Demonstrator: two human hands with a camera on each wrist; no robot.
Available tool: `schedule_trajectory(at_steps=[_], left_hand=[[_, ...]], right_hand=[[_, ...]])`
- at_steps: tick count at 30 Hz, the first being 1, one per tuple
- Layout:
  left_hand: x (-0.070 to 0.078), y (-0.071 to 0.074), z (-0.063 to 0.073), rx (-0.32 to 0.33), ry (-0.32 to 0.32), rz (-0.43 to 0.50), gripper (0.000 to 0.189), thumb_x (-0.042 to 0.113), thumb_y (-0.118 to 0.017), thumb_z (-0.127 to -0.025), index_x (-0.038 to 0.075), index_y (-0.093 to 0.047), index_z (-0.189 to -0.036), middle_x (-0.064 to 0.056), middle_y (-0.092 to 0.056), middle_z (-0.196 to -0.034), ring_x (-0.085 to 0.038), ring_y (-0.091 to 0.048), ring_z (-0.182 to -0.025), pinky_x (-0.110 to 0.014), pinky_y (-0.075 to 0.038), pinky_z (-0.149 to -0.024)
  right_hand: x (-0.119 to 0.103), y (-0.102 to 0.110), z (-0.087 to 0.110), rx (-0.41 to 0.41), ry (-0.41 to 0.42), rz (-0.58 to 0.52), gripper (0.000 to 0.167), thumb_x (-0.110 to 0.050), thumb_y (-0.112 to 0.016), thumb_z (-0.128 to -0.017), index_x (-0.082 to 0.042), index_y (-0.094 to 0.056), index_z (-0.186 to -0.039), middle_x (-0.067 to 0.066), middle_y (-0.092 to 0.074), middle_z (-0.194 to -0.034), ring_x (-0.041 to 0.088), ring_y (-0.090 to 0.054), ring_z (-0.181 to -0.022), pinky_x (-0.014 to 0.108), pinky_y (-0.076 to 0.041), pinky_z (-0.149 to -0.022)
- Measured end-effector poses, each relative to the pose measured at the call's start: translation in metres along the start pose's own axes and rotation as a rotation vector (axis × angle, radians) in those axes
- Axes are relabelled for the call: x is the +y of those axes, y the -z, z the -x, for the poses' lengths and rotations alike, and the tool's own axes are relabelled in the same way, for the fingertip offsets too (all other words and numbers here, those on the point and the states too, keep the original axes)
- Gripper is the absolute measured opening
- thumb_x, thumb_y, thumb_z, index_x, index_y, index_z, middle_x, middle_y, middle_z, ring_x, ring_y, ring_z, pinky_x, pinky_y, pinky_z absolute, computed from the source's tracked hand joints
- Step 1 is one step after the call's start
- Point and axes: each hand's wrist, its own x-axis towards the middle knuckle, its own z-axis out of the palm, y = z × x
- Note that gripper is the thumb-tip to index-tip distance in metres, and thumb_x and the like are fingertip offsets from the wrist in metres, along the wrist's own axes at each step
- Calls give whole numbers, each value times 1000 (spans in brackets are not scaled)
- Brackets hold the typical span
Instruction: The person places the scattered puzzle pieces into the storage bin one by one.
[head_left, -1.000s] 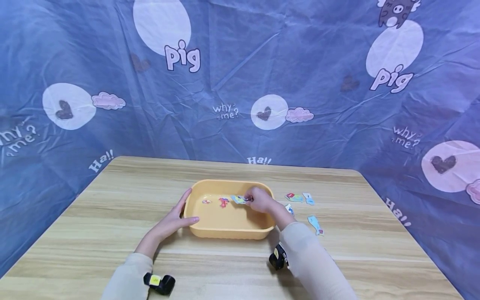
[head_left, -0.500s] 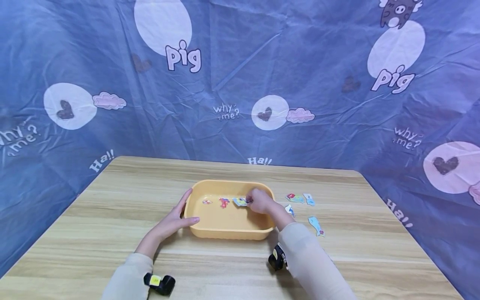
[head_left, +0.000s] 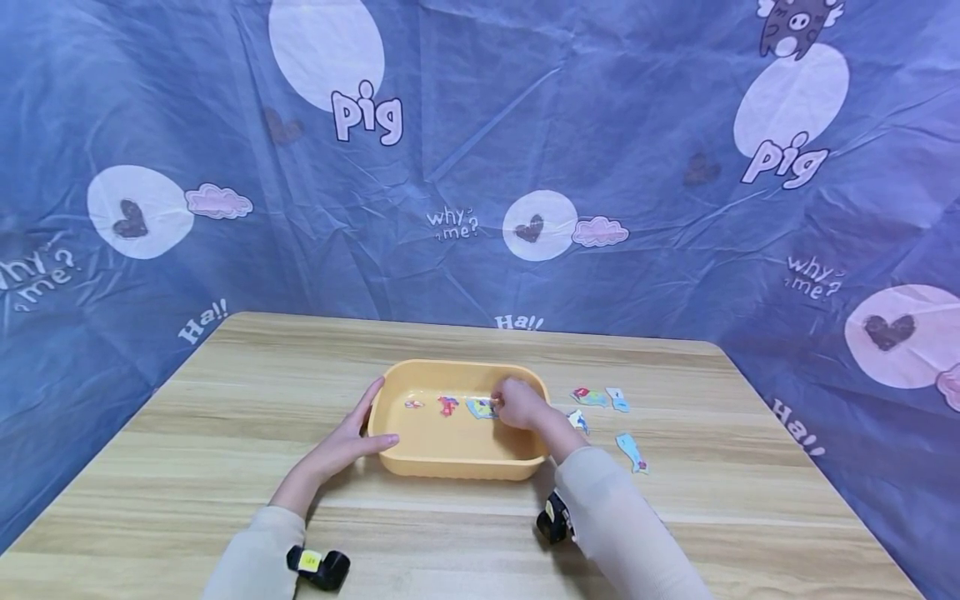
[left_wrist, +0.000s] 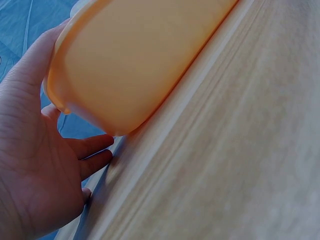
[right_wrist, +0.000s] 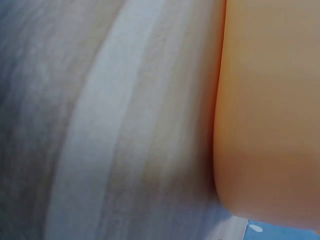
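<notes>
A shallow yellow-orange plastic tray point(head_left: 450, 446) stands on the table. My left hand point(head_left: 347, 437) holds its left end, thumb over the rim and forefinger along the outside; in the left wrist view the other fingers lie under the tray's outer wall. Inside the tray, near its right end, my right hand point(head_left: 517, 403) has curled fingers at the right edge of a flat blue-and-yellow cutout piece point(head_left: 481, 408). Its fingertips are partly hidden. Left of this piece lie a red cutout piece point(head_left: 447, 406) and a small pale one point(head_left: 414, 404). The right wrist view shows only the tray's outer wall point(right_wrist: 270, 125) and table.
Right of the tray, several flat cutouts lie on the wooden table point(head_left: 187, 467): a green-and-red one point(head_left: 590, 397), a small light-blue one point(head_left: 617, 399), a blue-and-white one point(head_left: 578, 421) and a long blue one point(head_left: 632, 452). Blue printed cloth point(head_left: 465, 167) hangs behind.
The blue-and-yellow cutout has shifted slightly right and now lies flatter in the tray under my right fingers. My left hand and the tray have stayed put.
</notes>
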Motion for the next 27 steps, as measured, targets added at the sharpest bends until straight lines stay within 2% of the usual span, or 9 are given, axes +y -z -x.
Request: schedule_trajectory(at_steps=[5, 8, 10, 12, 14, 15, 17, 20, 27], left_hand=[[0, 0, -1, -10, -4, 5, 89, 25, -66, -75, 27, -4, -139, -15, -2, -142, -28, -6, -127, -47, -6, -99], [0, 0, -1, -19, -19, 15, 89, 24, -65, -76, 25, -3, -139, -17, -3, -141, -31, -8, -126, -48, -8, -98], [-1, 0, -1, -20, -25, 14, 88, 23, -64, -76, 24, -2, -140, -17, -3, -141, -32, -9, -126, -48, -8, -98], [-1, 0, -1, -19, -27, 16, 88, 22, -64, -77, 24, -2, -140, -17, -2, -141, -32, -9, -126, -49, -8, -98], [-1, 0, 0, -18, -27, 18, 88, 22, -64, -77, 24, -2, -140, -18, -2, -141, -32, -8, -126, -49, -7, -98], [0, 0, 0, -17, -27, 20, 88, 21, -64, -77, 24, -2, -140, -17, -2, -141, -32, -8, -126, -49, -7, -98], [0, 1, 0, -17, -30, 25, 88, 21, -64, -77, 23, -2, -140, -18, -2, -141, -32, -8, -126, -49, -7, -98], [1, 0, 0, -17, -33, 30, 89, 20, -64, -77, 23, -2, -140, -19, -2, -141, -32, -8, -126, -49, -6, -98], [1, -1, 0, -19, -28, 28, 88, 20, -64, -77, 23, -2, -140, -18, -2, -141, -32, -7, -126, -48, -7, -98]], right_hand=[[2, 0, -1, 31, 10, -78, 14, 4, -59, -68, 2, -62, -82, 9, -60, -76, 25, -55, -74, 33, -45, -70], [10, -2, -3, 50, 64, -115, 14, 0, -59, -72, 2, -62, -86, 10, -59, -78, 25, -55, -75, 36, -44, -70], [36, -19, -17, 89, 150, -141, 14, -8, -61, -74, -1, -62, -86, 5, -58, -76, 20, -54, -71, 31, -44, -65], [48, -23, -24, 73, 164, -163, 17, -12, -62, -75, -3, -63, -89, 3, -59, -78, 17, -54, -73, 29, -44, -67], [48, -19, -26, 59, 165, -193, 18, -11, -62, -74, -2, -63, -90, 4, -60, -80, 17, -55, -74, 29, -44, -67], [47, -16, -27, 41, 148, -215, 19, -10, -63, -74, -1, -62, -91, 5, -61, -83, 19, -56, -78, 30, -44, -71], [21, 9, -15, -3, 86, -221, 22, -4, -62, -75, 4, -61, -95, 12, -61, -89, 26, -55, -85, 36, -43, -77], [2, 31, -3, 4, 91, -212, 23, 0, -60, -76, 10, -58, -97, 18, -59, -93, 30, -54, -88, 37, -43, -78], [-4, 53, 5, 30, 86, -257, 26, 0, -56, -79, 12, -55, -103, 23, -57, -100, 33, -52, -94, 39, -41, -82]])
